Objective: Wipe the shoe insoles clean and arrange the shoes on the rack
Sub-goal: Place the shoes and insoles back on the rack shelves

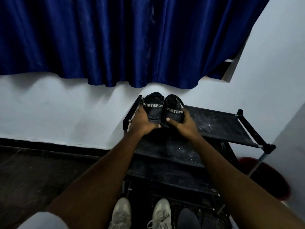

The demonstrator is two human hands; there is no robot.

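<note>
Two black shoes with "SPORT" printed on their straps stand side by side at the far left end of the top shelf of a black shoe rack (pixel 219 123). My left hand (pixel 142 123) grips the toe end of the left black shoe (pixel 152 104). The right black shoe (pixel 174 107) is gripped the same way by my right hand (pixel 184 124). Both shoes point their heels toward the wall. The insoles are hidden inside the shoes.
The rack's dusty top shelf stretches out to the right of the shoes. A pair of grey sneakers (pixel 142 215) and a dark shoe (pixel 188 219) lie on the floor below. A red tub (pixel 270 180) stands at the right. A blue curtain (pixel 125 38) hangs over the white wall.
</note>
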